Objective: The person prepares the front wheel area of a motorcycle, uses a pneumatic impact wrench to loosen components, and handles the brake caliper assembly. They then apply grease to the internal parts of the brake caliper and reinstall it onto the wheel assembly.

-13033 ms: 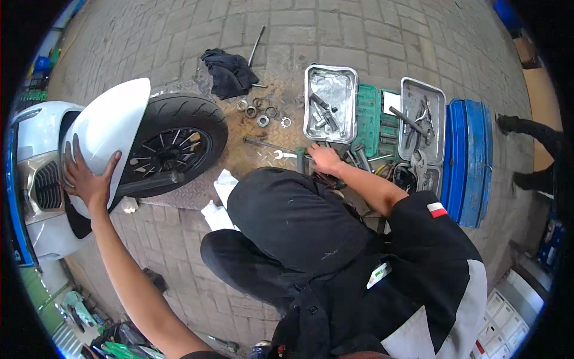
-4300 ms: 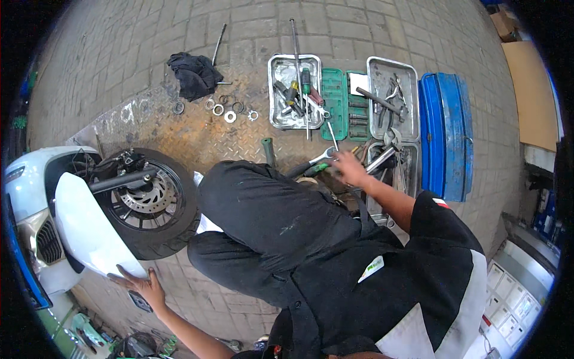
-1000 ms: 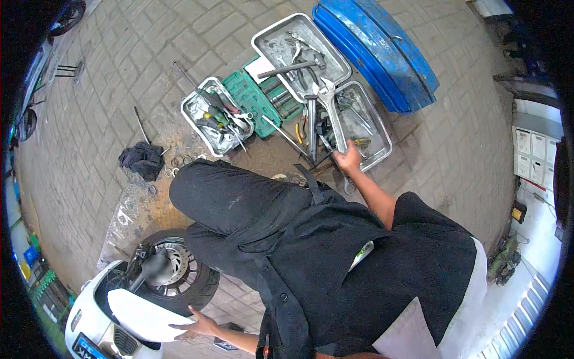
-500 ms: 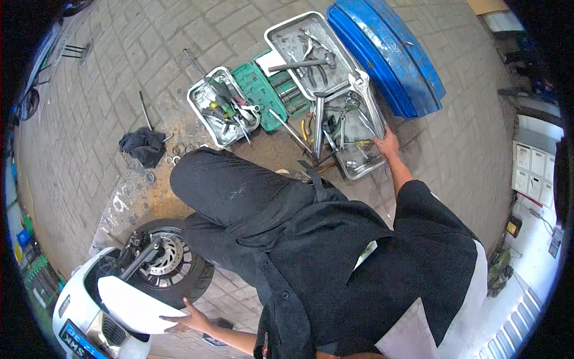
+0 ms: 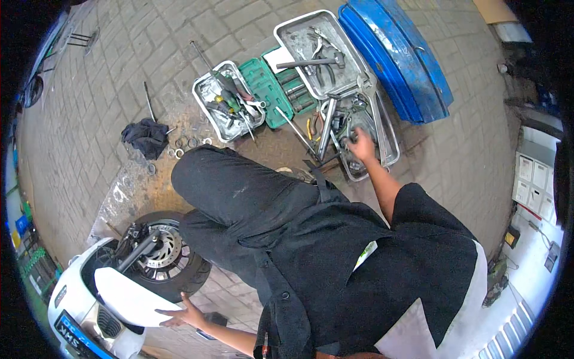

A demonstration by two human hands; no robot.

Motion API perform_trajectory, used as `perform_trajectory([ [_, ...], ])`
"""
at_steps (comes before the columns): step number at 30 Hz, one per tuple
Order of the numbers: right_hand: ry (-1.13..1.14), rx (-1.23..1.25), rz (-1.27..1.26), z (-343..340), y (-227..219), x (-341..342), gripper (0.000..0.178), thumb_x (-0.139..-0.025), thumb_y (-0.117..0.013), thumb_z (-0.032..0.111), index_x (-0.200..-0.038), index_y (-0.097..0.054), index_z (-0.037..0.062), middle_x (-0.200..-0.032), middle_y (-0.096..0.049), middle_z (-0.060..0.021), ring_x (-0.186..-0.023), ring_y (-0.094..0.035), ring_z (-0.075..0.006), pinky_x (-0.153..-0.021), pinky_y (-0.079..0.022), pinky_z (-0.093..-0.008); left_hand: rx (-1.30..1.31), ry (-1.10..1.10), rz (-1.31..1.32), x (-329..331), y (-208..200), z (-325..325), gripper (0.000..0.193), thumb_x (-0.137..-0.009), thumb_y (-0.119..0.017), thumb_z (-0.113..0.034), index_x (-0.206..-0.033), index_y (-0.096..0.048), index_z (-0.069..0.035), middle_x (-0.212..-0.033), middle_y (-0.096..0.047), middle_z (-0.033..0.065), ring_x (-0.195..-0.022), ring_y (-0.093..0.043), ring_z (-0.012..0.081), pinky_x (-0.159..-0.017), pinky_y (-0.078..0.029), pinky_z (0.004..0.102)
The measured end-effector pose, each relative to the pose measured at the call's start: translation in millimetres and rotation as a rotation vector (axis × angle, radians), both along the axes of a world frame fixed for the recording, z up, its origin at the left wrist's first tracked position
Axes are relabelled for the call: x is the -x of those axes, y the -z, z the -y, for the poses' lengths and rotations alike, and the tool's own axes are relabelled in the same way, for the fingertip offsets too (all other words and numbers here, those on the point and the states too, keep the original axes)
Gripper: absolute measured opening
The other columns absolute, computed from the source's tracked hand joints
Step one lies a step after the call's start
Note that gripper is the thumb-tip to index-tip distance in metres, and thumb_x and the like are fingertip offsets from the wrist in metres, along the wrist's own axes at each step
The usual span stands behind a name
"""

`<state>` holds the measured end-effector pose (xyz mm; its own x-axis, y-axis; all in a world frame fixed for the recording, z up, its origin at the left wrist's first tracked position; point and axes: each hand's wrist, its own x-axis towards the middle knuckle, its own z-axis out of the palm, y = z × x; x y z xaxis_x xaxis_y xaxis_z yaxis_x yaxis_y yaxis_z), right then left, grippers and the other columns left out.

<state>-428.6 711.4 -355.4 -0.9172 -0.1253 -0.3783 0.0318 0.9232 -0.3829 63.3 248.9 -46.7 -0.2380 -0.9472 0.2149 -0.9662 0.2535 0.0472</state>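
Observation:
My left hand rests spread on the rear tip of a scooter's white front fender, thumb raised and fingers apart. Beneath that fender is the front wheel with its brake disc. My right hand is over the lower metal tray, among loose tools. Its fingers look partly bent but are blurred, and whatever may be under them is hidden. A large adjustable wrench lies along the tray's right side, away from the fingers. Left of that hand, a thick metal bar leans on the tray edge.
Farther off are an upper tray with a hammer and pliers, and a blue toolbox. Left of these lie a green socket case, a screwdriver tray, a black cloth and several rings.
My right hand has let go of the large adjustable wrench, which now lies in the tray, and has moved left over the other tools. My left hand stays at the fender.

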Motion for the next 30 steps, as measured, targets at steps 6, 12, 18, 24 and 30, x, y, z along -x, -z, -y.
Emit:
perform_trajectory([
  [6,0.232,-0.108,-0.099,19.4,34.4,2.9,0.042,-0.086,-0.065,0.036,-0.114,-0.060,0.0053,-0.109,-0.065,-0.0217,-0.104,-0.061,-0.0392,-0.085,-0.049,-0.0459,0.073,-0.068,0.153,-12.0,2.8,6.4,0.113,-0.074,-0.065,-0.070,-0.154,0.000,-0.023,-0.149,0.017,0.0380,-0.141,0.013,0.0507,-0.108,-0.001,0.0681],
  [12,0.148,0.314,-0.257,32.0,-7.9,10.7,0.041,-0.094,-0.059,0.033,-0.115,-0.057,-0.0021,-0.086,-0.066,-0.0224,-0.078,-0.065,-0.0334,-0.071,-0.049,-0.0399,0.016,-0.114,0.078,-12.7,1.2,4.6,0.117,-0.072,-0.073,-0.062,-0.154,0.001,-0.024,-0.150,0.020,0.0337,-0.141,0.018,0.0467,-0.111,0.004,0.0635],
  [18,-0.278,0.618,0.022,177.9,-7.1,6.3,0.044,-0.094,-0.058,0.031,-0.128,-0.054,0.0037,-0.112,-0.065,-0.0210,-0.100,-0.065,-0.0314,-0.086,-0.049,-0.0395,0.038,-0.104,0.049,-12.2,6.2,5.4,0.111,-0.074,-0.074,-0.058,-0.154,-0.003,-0.028,-0.151,0.018,0.0347,-0.142,0.014,0.0479,-0.110,-0.002,0.0649],
  [24,-0.473,0.697,0.097,332.6,28.2,16.9,0.036,-0.089,-0.060,0.025,-0.119,-0.057,0.0063,-0.103,-0.063,-0.0222,-0.095,-0.058,-0.0428,-0.082,-0.047,-0.0469,0.027,-0.002,0.017,-5.6,1.9,6.5,0.111,-0.075,-0.071,-0.060,-0.155,-0.002,-0.022,-0.150,0.012,0.0388,-0.142,0.014,0.0474,-0.111,0.002,0.0623],
  [30,-1.015,0.422,0.042,291.1,-2.4,-4.5,0.036,-0.080,-0.062,0.011,-0.115,-0.058,0.0047,-0.111,-0.059,-0.0167,-0.107,-0.056,-0.0356,-0.088,-0.046,-0.0439,0.026,-0.040,0.078,-15.0,-2.5,2.5,0.112,-0.075,-0.071,-0.060,-0.155,-0.003,-0.020,-0.149,0.011,0.0397,-0.142,0.014,0.0480,-0.112,0.004,0.0612],
])
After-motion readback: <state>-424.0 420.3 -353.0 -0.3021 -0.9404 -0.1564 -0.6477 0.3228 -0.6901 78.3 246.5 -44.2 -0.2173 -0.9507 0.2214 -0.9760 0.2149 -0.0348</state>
